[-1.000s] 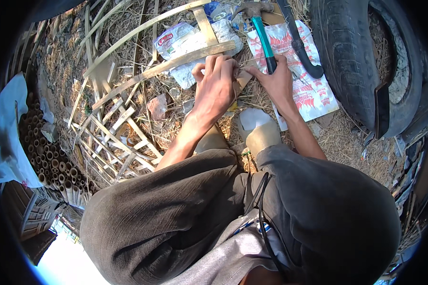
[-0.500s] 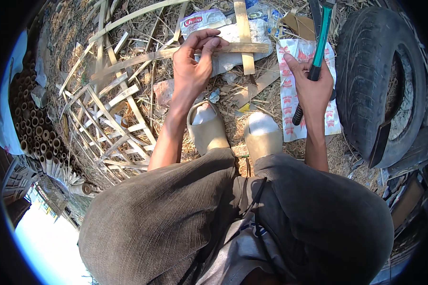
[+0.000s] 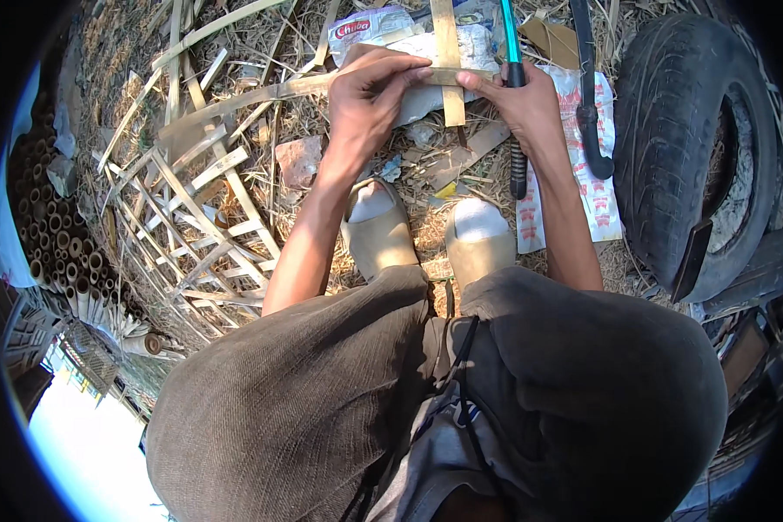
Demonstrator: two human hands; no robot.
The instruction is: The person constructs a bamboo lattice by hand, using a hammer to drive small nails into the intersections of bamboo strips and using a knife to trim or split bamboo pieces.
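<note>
My left hand (image 3: pixel 365 100) pinches a long, thin bamboo strip (image 3: pixel 278 90) between thumb and fingers. The strip runs from the left to a crossing with a second, upright bamboo strip (image 3: pixel 444 39), above a pale stone-like block (image 3: pixel 474 54). My right hand (image 3: pixel 526 100) presses thumb and finger on the strip's right end, just right of the crossing. Held in that same hand is a hammer with a teal shaft (image 3: pixel 509 30) and a black grip; its head is out of view. A black tool with a hooked handle (image 3: pixel 588 117) lies just to the right.
On the left lies a lattice of bamboo strips (image 3: pixel 200 204), with a pile of cut bamboo tubes (image 3: pixel 65 235) beyond it. A worn tyre (image 3: pixel 661 139) stands at the right beside a red-and-white printed sheet (image 3: pixel 602 209). A reddish stone (image 3: pixel 299 161) rests near my left foot.
My right hand has moved left with the hammer and taken hold of the strip's right end. The left hand has slid slightly right. The black tool now shows apart from the hammer.
</note>
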